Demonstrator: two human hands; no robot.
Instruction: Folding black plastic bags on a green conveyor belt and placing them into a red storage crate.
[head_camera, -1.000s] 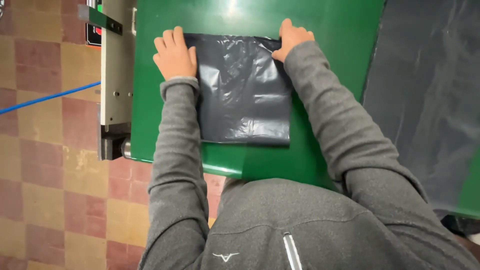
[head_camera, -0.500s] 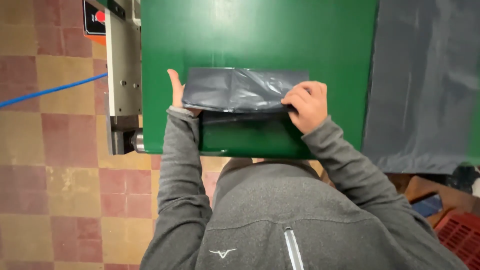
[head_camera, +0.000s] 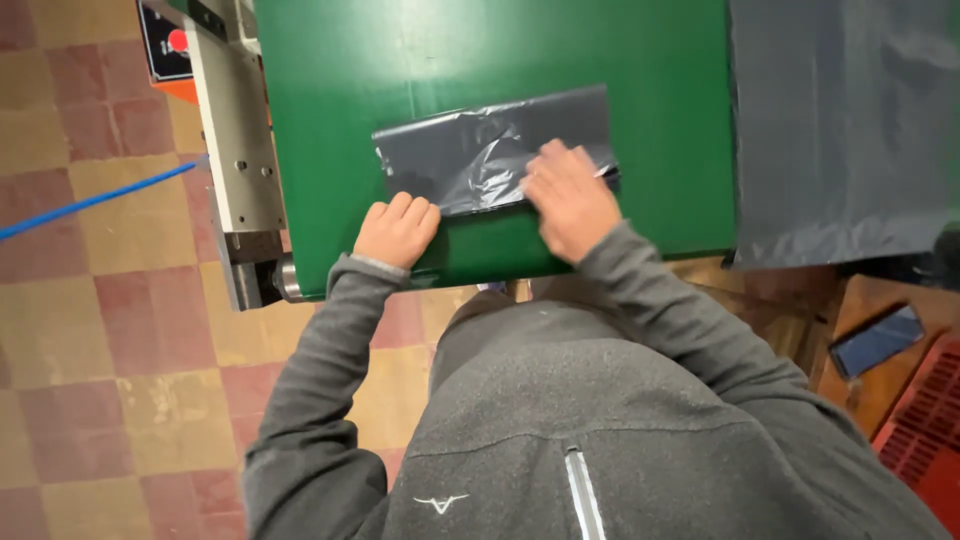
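Note:
A dark grey plastic bag (head_camera: 480, 150) lies folded into a narrow strip on a green table (head_camera: 480, 50). My left hand (head_camera: 397, 229) rests at the strip's near left corner with its fingers curled against the edge. My right hand (head_camera: 565, 196) lies flat on the right half of the bag, fingers spread, pressing it down. Both arms are in grey sleeves.
A larger dark grey plastic sheet (head_camera: 845, 120) covers the table's right side and hangs over the edge. A metal machine part (head_camera: 235, 150) with a red button (head_camera: 178, 40) runs along the table's left. A blue cord (head_camera: 90, 200) crosses the tiled floor. A red crate (head_camera: 925, 420) stands at lower right.
The bag was spread wide, then folded in half toward me into a strip. My left hand has come to the near edge, and my right hand has slid onto the folded bag.

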